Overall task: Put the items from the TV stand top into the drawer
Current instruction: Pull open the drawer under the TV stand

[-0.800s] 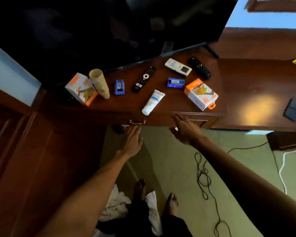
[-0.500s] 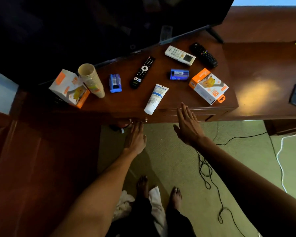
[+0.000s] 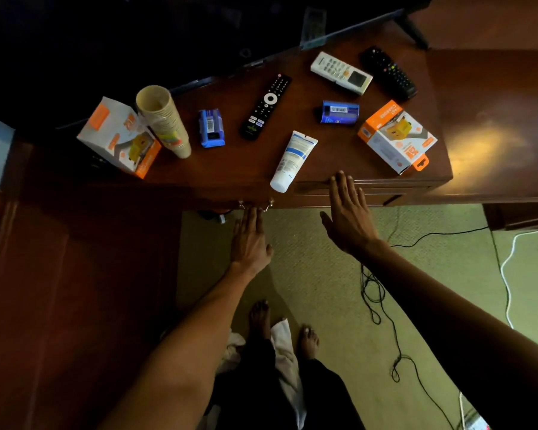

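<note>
On the wooden TV stand top (image 3: 236,169) lie two orange-and-white boxes (image 3: 118,138) (image 3: 398,136), a stack of paper cups (image 3: 165,122), two small blue packs (image 3: 211,128) (image 3: 339,112), a black remote (image 3: 266,106), a white remote (image 3: 340,72), a second black remote (image 3: 387,72) and a white tube (image 3: 294,159). My left hand (image 3: 249,240) reaches flat to the brass drawer handle (image 3: 257,206), fingertips at it. My right hand (image 3: 348,215) is open, fingers spread, its tips at the stand's front edge beside the tube. The drawer is shut.
A dark TV (image 3: 168,35) stands at the back of the stand. A lower wooden surface (image 3: 494,119) lies to the right. Black cables (image 3: 382,305) and a white cable (image 3: 507,274) trail over the green carpet. My bare feet (image 3: 261,318) stand below.
The view has tilted down toward the stand. My right hand has risen, fingertips now at the stand's front edge. My left hand stays at the drawer handle.
</note>
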### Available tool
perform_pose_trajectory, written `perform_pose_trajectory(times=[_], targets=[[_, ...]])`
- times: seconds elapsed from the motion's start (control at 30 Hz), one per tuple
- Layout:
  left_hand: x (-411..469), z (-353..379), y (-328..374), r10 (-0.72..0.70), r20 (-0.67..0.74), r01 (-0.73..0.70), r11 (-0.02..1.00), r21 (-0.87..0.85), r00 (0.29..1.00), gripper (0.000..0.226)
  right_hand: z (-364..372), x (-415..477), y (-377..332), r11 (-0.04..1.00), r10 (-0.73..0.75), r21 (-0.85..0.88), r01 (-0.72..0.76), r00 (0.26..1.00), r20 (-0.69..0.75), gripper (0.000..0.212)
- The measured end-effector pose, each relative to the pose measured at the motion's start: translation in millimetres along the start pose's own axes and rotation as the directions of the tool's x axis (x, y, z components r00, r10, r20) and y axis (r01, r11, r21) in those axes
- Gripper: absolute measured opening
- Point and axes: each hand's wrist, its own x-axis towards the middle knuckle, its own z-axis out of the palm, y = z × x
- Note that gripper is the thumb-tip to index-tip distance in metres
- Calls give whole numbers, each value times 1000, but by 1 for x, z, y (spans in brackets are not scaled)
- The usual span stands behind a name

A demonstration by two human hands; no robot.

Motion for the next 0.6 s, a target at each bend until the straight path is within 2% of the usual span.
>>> perform_pose_trajectory(times=[0.23,0.47,0.6], targets=[[-23,11,2,21,1,-21,1000,14,1000,101,6,-25,13,992,-123,23,124,992,-23,69],[-63,28,11,-7,6,8,1000,-11,1000,105,14,-31,27,987,-160,-3,161,983,85,66],[-84,27,12,-7,22,8,999,-34,1000,92,22,-43,31,984,-176,3,177,978,112,65]])
